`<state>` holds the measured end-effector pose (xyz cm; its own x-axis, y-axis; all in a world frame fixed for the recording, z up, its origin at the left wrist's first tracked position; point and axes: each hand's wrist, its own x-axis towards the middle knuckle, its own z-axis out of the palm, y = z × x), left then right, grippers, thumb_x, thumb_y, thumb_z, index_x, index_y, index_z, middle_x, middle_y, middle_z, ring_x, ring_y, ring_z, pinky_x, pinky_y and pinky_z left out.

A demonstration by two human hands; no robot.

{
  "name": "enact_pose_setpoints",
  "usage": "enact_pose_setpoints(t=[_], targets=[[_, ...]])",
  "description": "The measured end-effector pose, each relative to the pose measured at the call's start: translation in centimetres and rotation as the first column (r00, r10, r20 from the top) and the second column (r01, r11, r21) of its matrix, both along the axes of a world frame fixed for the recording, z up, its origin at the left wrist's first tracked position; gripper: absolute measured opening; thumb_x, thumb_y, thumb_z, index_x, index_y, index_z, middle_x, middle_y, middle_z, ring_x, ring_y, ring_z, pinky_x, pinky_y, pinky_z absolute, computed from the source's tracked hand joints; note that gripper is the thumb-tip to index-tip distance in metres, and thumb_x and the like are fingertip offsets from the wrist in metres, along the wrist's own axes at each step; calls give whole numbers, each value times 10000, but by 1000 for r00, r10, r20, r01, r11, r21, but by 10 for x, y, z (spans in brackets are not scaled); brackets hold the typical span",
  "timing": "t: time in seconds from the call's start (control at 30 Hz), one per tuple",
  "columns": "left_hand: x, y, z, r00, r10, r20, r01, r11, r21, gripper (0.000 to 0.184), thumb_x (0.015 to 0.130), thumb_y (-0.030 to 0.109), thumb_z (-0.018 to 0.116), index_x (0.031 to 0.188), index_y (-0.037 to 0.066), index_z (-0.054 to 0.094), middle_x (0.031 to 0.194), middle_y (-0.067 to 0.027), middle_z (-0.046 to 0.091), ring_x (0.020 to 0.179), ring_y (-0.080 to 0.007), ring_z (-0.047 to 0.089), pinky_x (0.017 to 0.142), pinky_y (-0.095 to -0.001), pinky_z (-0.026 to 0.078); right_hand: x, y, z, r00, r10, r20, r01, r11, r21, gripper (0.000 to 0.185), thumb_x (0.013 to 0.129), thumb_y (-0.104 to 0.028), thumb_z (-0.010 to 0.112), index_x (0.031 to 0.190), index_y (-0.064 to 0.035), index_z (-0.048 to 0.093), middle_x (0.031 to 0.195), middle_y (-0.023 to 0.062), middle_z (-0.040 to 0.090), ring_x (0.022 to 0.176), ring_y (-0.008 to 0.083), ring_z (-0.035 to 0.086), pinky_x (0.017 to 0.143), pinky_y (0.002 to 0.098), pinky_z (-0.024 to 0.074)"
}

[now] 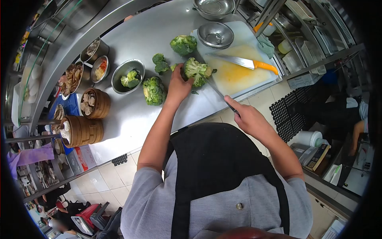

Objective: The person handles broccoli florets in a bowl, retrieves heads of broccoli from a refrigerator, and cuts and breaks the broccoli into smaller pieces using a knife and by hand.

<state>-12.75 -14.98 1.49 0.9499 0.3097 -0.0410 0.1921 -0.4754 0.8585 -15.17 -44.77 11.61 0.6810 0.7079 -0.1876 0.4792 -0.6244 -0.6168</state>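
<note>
Near the middle of the steel tabletop (129, 42), we've got a broccoli head (195, 68) in play, just left of the white cutting board (250, 42)! Our left hand (181, 83) curls fingers and thumb round its left side, while our right hand (248, 117) wraps a knife (219, 92) by the handle, index finger stretched forward, blade angled toward the stalk end. Whether steel touches stalk, we can't tell. We judge this one light and firm: stiff stalk, fragile buds liable to crumble under a hard squeeze. Our best hold looks low by the stalk, fingertips tucked clear of the edge. Another head (183, 45) sits far, and a metal bowl (119, 75) of florets (131, 79) stands left.
</note>
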Motion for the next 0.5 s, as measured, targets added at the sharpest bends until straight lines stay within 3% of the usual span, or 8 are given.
enact_pose_setpoints(t=[0.07, 0.1, 0.2, 0.27, 0.37, 0.5], targets=[[-7, -13, -9, 978, 168, 127, -149, 978, -147, 706, 856, 162, 771, 1443, -48, 439, 1272, -253, 642, 1091, -343, 678, 949, -404, 537, -3, -1, 6, 1000, 9, 2, -9, 999, -35, 697, 916, -8, 554, 1583, -107, 379, 918, 266, 660, 810, 436, 646, 770, 509, 510], [-8, -16, -18, 978, 166, 129, -146, 978, -152, 706, 856, 162, 771, 1443, -48, 439, 1272, -253, 642, 1091, -343, 678, 949, -404, 537, -3, -1, 9, 1000, 22, 9, -21, 998, -66, 697, 916, -7, 550, 1584, -105, 378, 898, 260, 657, 810, 436, 647, 771, 515, 511], [-11, -27, -30, 974, 226, -12, -221, 937, -272, 751, 843, 182, 801, 1444, -65, 425, 1218, -240, 683, 1069, -314, 692, 914, -382, 548, -3, 3, 7, 997, 54, 63, -46, 990, -130, 698, 920, -6, 546, 1589, -109, 375, 880, 245, 652, 810, 438, 649, 774, 517, 518], [-12, -34, -17, 971, 228, -65, -231, 844, -484, 754, 828, 192, 815, 1422, -82, 441, 1145, -226, 708, 1032, -306, 705, 903, -378, 555, -3, 7, 8, 994, 70, 81, -54, 981, -185, 701, 921, -8, 548, 1592, -113, 372, 883, 235, 653, 809, 435, 653, 771, 519, 524], [3, -24, -65, 961, 274, 25, -246, 896, -369, 713, 824, 187, 816, 1398, -65, 477, 1076, -194, 717, 955, -284, 711, 866, -378, 563, -1, 14, 12, 987, 103, 125, -63, 955, -289, 710, 918, -12, 555, 1596, -117, 369, 889, 219, 655, 805, 426, 661, 760, 523, 535], [6, -21, -53, 964, 264, 18, -245, 917, -316, 673, 822, 183, 813, 1375, -50, 507, 1054, -174, 720, 927, -265, 707, 842, -370, 564, 3, 25, 24, 976, 135, 169, -62, 922, -382, 739, 895, 12, 557, 1598, -120, 369, 894, 200, 661, 797, 409, 675, 735, 525, 549]])
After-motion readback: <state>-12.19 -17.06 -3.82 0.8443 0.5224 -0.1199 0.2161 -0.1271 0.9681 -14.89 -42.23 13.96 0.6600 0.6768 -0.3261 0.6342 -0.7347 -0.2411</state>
